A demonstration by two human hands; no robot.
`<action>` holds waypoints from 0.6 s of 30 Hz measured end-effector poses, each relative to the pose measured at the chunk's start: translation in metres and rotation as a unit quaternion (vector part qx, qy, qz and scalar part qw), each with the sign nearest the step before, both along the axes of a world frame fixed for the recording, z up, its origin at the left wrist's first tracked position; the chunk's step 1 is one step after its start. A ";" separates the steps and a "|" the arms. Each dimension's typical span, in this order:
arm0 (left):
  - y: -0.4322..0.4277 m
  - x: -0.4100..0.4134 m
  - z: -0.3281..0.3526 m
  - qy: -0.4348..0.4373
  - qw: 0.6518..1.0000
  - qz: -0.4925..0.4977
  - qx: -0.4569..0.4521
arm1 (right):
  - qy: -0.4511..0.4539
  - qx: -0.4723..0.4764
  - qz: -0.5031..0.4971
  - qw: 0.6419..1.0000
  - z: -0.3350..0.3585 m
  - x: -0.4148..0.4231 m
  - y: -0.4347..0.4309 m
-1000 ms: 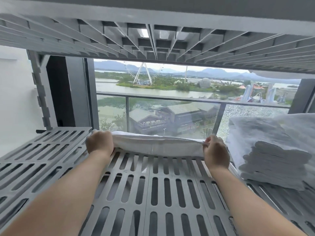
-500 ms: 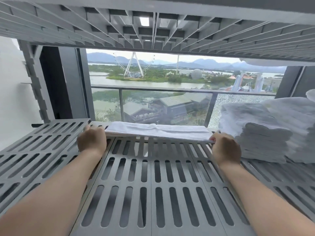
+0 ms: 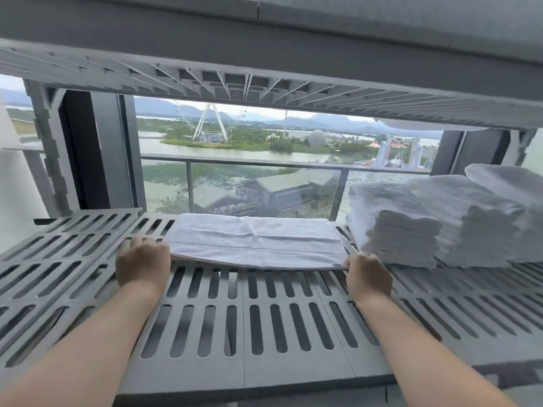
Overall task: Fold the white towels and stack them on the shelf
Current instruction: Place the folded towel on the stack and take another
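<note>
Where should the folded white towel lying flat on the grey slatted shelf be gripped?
Its two near corners, from the front, fingers under, thumb on top. The folded white towel lies flat, long side across the grey slatted shelf: likely too wide and limp for one hand.

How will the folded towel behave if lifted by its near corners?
Probably floppy: the folded towel seems to sag along its near edge between left hand and right hand. Likely light: thin, few layers. Layers may splay.

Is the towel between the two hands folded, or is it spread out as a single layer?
Folded. The white towel lies as a narrow strip on the shelf, and its near edge shows stacked layers.
</note>
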State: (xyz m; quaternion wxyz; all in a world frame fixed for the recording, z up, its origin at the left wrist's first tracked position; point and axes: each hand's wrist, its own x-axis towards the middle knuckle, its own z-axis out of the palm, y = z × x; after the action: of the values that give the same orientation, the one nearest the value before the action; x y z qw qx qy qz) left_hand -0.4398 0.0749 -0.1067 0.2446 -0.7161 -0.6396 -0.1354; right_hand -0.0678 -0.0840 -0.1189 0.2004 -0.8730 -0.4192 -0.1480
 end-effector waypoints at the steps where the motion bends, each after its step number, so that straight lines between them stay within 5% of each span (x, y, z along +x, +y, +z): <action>1: -0.006 0.000 -0.001 0.000 1.000 0.009 -0.003 | -0.003 0.006 0.004 1.000 -0.001 -0.002 -0.005; 18: -0.135 -0.025 -0.010 -0.036 0.994 0.090 -0.042 | -0.020 0.069 0.052 0.996 -0.015 -0.031 -0.134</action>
State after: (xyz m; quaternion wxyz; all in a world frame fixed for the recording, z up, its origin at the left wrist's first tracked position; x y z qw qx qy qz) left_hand -0.4643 -0.0602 -0.1162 0.2022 -0.6596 -0.7153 -0.1113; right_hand -0.0989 -0.2175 -0.1339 0.2592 -0.8311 -0.4565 -0.1836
